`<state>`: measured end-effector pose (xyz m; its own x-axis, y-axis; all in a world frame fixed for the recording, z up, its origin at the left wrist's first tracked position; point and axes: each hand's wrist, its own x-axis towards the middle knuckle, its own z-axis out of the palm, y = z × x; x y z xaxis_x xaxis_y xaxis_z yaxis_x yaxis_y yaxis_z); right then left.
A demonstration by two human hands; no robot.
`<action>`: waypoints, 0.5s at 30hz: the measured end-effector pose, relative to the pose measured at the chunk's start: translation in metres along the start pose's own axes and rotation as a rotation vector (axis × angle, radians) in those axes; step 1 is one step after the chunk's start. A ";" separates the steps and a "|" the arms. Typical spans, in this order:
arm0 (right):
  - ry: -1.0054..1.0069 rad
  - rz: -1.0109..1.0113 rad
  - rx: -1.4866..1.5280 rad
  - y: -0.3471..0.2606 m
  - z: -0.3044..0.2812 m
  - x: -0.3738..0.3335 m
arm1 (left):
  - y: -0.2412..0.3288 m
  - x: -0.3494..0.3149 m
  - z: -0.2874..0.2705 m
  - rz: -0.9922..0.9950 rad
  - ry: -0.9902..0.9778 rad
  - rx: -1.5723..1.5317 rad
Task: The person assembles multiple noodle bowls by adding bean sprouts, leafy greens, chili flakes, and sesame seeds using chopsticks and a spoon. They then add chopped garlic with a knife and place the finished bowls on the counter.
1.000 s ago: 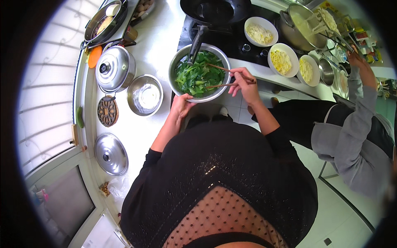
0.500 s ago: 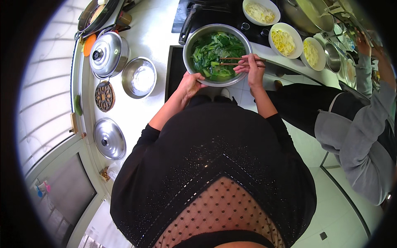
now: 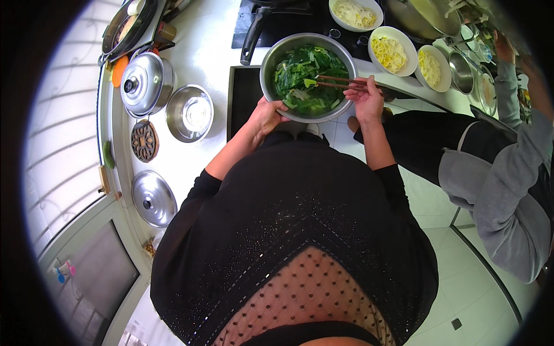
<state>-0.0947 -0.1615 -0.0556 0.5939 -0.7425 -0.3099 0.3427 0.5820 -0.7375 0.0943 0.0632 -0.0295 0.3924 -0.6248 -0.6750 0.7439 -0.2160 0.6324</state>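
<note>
A round metal bowl is held in front of me, filled with chopped leafy greens in liquid. My left hand grips its near left rim, the thumb over the edge and the fingers beneath. In my right hand, at the right rim, is a pair of brown chopsticks. Their tips reach over the bowl and meet a pale green piece of stem. Whether my right hand also touches the rim, I cannot tell.
White bowls of pale yellow strips line the right counter beside the stove. On the left counter are a lidded pot, an open metal basin, a trivet and a pot lid. Another person stands close at right.
My right hand has moved a little right and down, drawing the chopsticks back from the bowl's middle. The greens have shifted about, and the bowl sits slightly further right. My left hand keeps its grip.
</note>
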 end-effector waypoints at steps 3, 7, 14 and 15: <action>0.008 -0.037 -0.006 -0.012 -0.004 0.000 | 0.003 0.001 0.000 -0.005 0.000 -0.004; 0.045 -0.015 0.028 -0.019 -0.007 0.000 | 0.007 0.002 -0.002 -0.006 -0.006 -0.003; 0.155 0.050 0.025 -0.016 -0.009 -0.001 | 0.009 0.007 -0.007 0.018 -0.018 -0.008; 0.145 0.052 0.028 -0.015 -0.009 -0.002 | 0.009 0.006 -0.007 0.020 -0.015 -0.010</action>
<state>-0.1074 -0.1722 -0.0494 0.5009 -0.7500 -0.4321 0.3353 0.6283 -0.7020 0.1072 0.0625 -0.0307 0.3993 -0.6398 -0.6567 0.7413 -0.1962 0.6419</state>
